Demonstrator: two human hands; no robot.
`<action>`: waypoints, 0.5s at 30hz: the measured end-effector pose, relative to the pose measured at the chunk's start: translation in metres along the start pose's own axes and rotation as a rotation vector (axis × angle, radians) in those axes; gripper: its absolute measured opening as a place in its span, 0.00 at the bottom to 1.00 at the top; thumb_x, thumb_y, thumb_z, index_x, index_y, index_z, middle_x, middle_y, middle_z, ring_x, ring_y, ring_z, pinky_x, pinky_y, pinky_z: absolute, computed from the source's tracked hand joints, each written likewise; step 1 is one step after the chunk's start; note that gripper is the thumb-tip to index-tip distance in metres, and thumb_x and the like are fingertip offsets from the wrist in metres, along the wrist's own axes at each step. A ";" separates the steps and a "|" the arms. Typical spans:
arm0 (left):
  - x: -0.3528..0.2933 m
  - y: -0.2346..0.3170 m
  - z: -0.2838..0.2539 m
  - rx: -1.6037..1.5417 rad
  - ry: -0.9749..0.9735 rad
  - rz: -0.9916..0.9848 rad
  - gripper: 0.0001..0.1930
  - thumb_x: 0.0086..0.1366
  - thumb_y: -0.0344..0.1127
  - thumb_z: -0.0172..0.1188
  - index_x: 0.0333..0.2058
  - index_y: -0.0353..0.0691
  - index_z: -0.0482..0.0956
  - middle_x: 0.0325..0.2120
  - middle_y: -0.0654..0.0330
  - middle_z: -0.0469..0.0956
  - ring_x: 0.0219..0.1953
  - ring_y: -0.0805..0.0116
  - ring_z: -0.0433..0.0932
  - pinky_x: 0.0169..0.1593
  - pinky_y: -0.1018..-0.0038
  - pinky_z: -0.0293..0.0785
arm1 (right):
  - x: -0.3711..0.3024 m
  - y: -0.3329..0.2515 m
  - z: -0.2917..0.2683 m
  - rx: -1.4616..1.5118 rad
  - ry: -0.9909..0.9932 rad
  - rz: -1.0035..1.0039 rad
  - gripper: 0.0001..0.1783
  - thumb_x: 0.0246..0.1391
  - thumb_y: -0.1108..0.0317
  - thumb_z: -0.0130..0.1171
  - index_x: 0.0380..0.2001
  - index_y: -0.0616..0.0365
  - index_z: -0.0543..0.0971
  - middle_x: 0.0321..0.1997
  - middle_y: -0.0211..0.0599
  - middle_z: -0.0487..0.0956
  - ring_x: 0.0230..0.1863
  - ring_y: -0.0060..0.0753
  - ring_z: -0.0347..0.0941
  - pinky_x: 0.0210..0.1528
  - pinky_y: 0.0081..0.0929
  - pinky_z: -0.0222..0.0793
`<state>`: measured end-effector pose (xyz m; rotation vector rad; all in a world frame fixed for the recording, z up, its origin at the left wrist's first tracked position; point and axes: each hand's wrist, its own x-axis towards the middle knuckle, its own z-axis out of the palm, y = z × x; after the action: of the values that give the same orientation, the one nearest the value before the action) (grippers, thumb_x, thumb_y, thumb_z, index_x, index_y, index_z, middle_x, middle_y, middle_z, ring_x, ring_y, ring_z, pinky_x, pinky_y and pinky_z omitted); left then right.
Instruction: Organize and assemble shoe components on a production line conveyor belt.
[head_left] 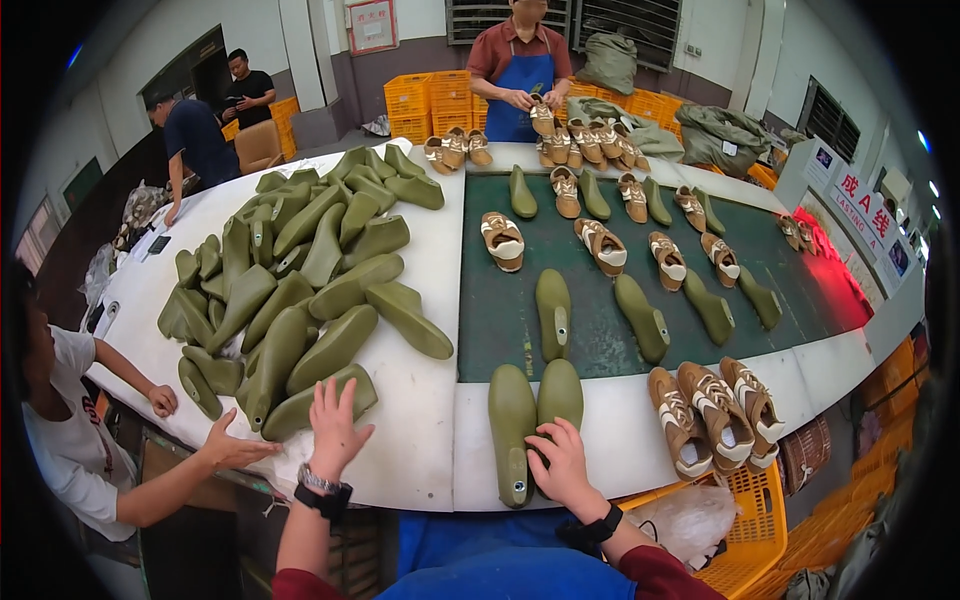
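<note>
My left hand (338,432): spread; lasts (280,365), 11 o'clock. My right hand (562,463): curled against last (560,392), 12 o'clock; grip, I cannot tell.

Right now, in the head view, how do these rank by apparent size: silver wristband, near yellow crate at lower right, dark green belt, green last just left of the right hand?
1. Dark green belt
2. Yellow crate, partly hidden
3. Green last
4. Silver wristband

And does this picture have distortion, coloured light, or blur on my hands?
Head view: the table looks bent along its front edge, and black fills the corners; a red glow tints the far right of the belt; your left hand and right hand look fairly clear, without obvious blur.
</note>
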<state>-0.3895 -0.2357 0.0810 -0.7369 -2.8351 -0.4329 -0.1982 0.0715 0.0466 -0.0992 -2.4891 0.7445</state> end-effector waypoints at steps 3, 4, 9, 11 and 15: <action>0.022 -0.029 0.019 0.209 -0.114 -0.033 0.44 0.40 0.42 0.71 0.59 0.50 0.62 0.58 0.45 0.58 0.62 0.42 0.54 0.61 0.50 0.53 | 0.001 -0.002 0.000 -0.007 0.028 0.009 0.11 0.42 0.71 0.61 0.34 0.57 0.80 0.44 0.39 0.74 0.54 0.52 0.63 0.57 0.43 0.59; 0.030 -0.038 0.031 0.301 -0.160 -0.019 0.46 0.37 0.43 0.71 0.59 0.53 0.62 0.56 0.45 0.60 0.60 0.43 0.57 0.59 0.51 0.55 | 0.001 -0.002 0.001 -0.007 0.032 0.011 0.11 0.42 0.71 0.61 0.34 0.57 0.80 0.44 0.39 0.74 0.54 0.52 0.63 0.57 0.43 0.59; 0.069 -0.039 0.050 0.358 -0.245 -0.040 0.46 0.32 0.42 0.70 0.58 0.56 0.63 0.45 0.49 0.64 0.50 0.49 0.64 0.55 0.56 0.60 | 0.000 -0.003 0.000 0.042 0.051 0.024 0.10 0.41 0.71 0.62 0.31 0.56 0.80 0.42 0.39 0.74 0.53 0.52 0.64 0.56 0.44 0.60; 0.065 -0.028 0.046 0.378 -0.296 -0.055 0.44 0.33 0.41 0.68 0.56 0.56 0.65 0.40 0.52 0.65 0.47 0.52 0.66 0.53 0.57 0.60 | -0.002 -0.004 0.001 0.049 0.059 0.024 0.10 0.41 0.71 0.62 0.31 0.56 0.80 0.42 0.39 0.74 0.53 0.52 0.64 0.56 0.44 0.60; 0.049 0.010 0.005 0.219 -0.112 0.151 0.42 0.34 0.40 0.69 0.54 0.55 0.66 0.41 0.49 0.65 0.48 0.49 0.66 0.52 0.60 0.63 | -0.001 0.001 0.005 0.043 0.081 0.033 0.09 0.40 0.70 0.62 0.30 0.56 0.80 0.41 0.38 0.74 0.53 0.52 0.64 0.56 0.44 0.60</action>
<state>-0.4269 -0.2041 0.0910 -0.9460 -2.8394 -0.0585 -0.2003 0.0693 0.0424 -0.1525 -2.3985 0.7919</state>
